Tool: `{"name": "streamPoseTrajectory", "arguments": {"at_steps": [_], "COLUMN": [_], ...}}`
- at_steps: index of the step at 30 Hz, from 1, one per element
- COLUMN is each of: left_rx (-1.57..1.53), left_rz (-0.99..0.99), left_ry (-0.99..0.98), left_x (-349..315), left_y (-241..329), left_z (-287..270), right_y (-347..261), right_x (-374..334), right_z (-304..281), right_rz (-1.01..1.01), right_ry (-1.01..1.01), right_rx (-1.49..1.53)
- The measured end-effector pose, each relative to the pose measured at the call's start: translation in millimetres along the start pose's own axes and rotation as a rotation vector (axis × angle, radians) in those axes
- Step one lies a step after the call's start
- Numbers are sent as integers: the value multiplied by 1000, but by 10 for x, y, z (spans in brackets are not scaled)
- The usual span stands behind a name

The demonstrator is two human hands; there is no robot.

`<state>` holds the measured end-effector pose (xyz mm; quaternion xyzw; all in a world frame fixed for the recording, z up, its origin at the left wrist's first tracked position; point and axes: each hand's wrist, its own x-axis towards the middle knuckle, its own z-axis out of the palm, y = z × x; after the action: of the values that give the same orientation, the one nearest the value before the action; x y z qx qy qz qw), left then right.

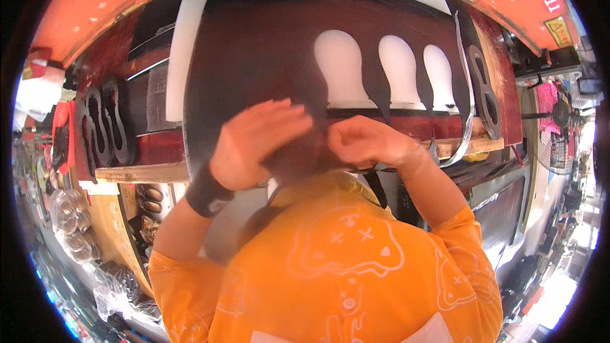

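Note:
A large dark sheet [254,44] lies over a white board [184,38] on the press bed in front of me. Three rounded, sole-shaped cut-outs [340,67] in the sheet show the white board beneath. My left hand [254,146], with a black wristband, lies flat on the sheet's near edge with its fingers spread and blurred. My right hand [365,143] is curled at the near edge just below the cut-outs, its fingers closed on the sheet. My orange shirt fills the lower part of the view.
An orange machine frame [95,6] arches over the bed. Dark sole-shaped cutting dies lean at the left [105,127] and right [483,89]. A wooden ledge [146,171] runs below. Plastic bags [76,228] hang at lower left, and a fan [559,114] stands at right.

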<state>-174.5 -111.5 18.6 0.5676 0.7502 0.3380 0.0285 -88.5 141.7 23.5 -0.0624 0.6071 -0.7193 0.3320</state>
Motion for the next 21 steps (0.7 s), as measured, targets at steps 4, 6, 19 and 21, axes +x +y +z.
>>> {"name": "streamPoseTrajectory", "arguments": {"at_steps": [4, 6, 19, 21], "left_rx": [629, 1410, 285, -126], "left_rz": [-705, -759, -71, -185], "left_ry": [633, 530, -23, 200], "left_x": [-76, -258, -978, -996], "left_y": [-113, -129, -353, -415], "left_z": [-986, -1501, -323, -496], "right_y": [-292, -296, 189, 139], "right_x": [-45, 105, 976, 925], "right_z": [150, 259, 454, 477], "right_rz": [-145, -142, 61, -6], "right_ry": [490, 287, -115, -89], "right_rx": [-323, -372, 203, -52]}}
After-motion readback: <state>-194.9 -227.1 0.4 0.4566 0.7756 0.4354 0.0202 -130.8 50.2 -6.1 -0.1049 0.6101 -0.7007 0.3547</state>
